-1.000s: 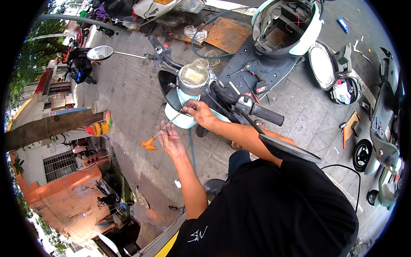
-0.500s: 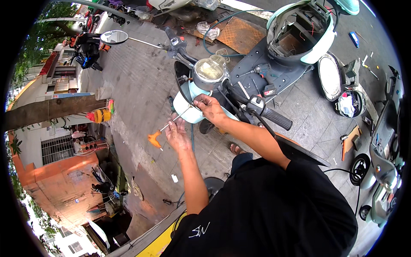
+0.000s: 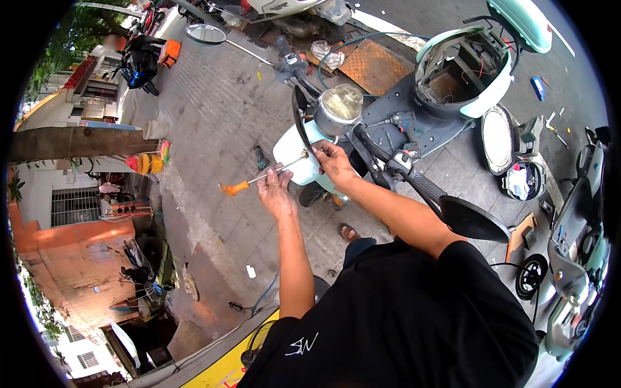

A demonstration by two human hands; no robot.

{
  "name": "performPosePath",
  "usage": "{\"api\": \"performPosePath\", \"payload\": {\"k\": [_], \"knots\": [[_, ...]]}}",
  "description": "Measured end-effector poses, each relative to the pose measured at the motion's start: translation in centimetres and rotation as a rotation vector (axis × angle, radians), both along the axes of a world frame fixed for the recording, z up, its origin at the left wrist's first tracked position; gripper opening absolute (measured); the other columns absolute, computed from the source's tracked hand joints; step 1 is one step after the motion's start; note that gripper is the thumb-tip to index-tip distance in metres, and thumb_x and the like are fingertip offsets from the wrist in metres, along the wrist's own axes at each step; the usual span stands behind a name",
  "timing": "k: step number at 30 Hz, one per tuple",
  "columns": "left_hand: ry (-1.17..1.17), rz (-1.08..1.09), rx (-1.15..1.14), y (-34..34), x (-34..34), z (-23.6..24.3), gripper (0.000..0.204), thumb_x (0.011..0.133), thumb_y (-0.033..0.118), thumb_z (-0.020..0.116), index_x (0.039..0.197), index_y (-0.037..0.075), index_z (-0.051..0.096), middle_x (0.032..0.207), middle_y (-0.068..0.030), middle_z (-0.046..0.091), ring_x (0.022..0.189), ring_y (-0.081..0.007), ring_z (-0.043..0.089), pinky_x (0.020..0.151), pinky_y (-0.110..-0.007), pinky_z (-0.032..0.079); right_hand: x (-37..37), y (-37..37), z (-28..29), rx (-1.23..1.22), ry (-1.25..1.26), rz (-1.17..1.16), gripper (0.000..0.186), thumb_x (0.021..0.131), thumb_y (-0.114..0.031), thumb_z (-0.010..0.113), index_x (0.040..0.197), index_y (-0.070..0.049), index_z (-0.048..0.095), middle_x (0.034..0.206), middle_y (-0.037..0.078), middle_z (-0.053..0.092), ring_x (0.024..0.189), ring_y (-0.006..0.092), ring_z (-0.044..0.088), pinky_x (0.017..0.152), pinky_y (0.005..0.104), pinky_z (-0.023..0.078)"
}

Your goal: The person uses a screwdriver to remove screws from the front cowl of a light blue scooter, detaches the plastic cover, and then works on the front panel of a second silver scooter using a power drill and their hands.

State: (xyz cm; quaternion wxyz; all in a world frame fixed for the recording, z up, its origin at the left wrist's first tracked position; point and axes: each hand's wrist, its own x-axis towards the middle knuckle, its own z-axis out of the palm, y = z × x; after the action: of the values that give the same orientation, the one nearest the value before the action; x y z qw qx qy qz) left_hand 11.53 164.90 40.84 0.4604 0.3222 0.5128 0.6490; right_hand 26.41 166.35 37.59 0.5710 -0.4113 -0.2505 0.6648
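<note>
My left hand [image 3: 278, 193] is closed around the thin metal shaft of a T-handle wrench [image 3: 235, 187]. Its orange handle sticks out to the left, past my fingers. The shaft's tip meets the front of a pale-blue scooter [image 3: 292, 150], beside the edge of a dark curved panel [image 3: 301, 119]. There my right hand [image 3: 334, 167] is closed, fingertips bent together at the panel near the tip; whatever they pinch is too small to make out. Just behind stands the round headlamp or gauge unit [image 3: 341, 107] between the handlebars.
A power drill [image 3: 401, 120] lies on the scooter's footboard. Another dark-green tool [image 3: 260, 157] rests on the pavement. To the right are the removed seat [image 3: 498, 139], an open helmet-like tub [image 3: 525, 180] and parked scooters [image 3: 569, 271]. A mirror [image 3: 474, 218] juts out near my right arm.
The view has shifted, so the scooter sits a little lower and further right. The orange handle has turned about the shaft, and the wrench lies flatter. Both hands stay at the panel.
</note>
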Motion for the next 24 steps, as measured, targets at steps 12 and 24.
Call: {"api": "performPosePath", "payload": {"k": [12, 24], "knots": [[-0.041, -0.032, 0.021, 0.1, 0.2, -0.2, 0.020, 0.091, 0.018, 0.062, 0.100, 0.002, 0.053, 0.093, -0.0136, 0.065, 0.071, -0.0202, 0.065, 0.069, -0.033, 0.057, 0.5, -0.4, 0.6, -0.009, -0.005, -0.050, 0.013, 0.093, -0.017, 0.058, 0.091, -0.005, 0.061, 0.063, -0.004, 0.050, 0.052, 0.0053, 0.042, 0.047, 0.0219, 0.035], [-0.334, 0.020, 0.051, 1.1, 0.5, -0.2, 0.021, 0.095, 0.027, 0.054, 0.097, 0.006, 0.048, 0.085, -0.0094, 0.060, 0.071, -0.0222, 0.064, 0.066, -0.038, 0.057, 1.4, -1.8, 0.8, -0.007, 0.146, -0.099, 0.017, 0.094, -0.021, 0.056, 0.088, -0.005, 0.055, 0.070, -0.001, 0.049, 0.055, 0.0074, 0.043, 0.051, 0.0252, 0.042]]}}
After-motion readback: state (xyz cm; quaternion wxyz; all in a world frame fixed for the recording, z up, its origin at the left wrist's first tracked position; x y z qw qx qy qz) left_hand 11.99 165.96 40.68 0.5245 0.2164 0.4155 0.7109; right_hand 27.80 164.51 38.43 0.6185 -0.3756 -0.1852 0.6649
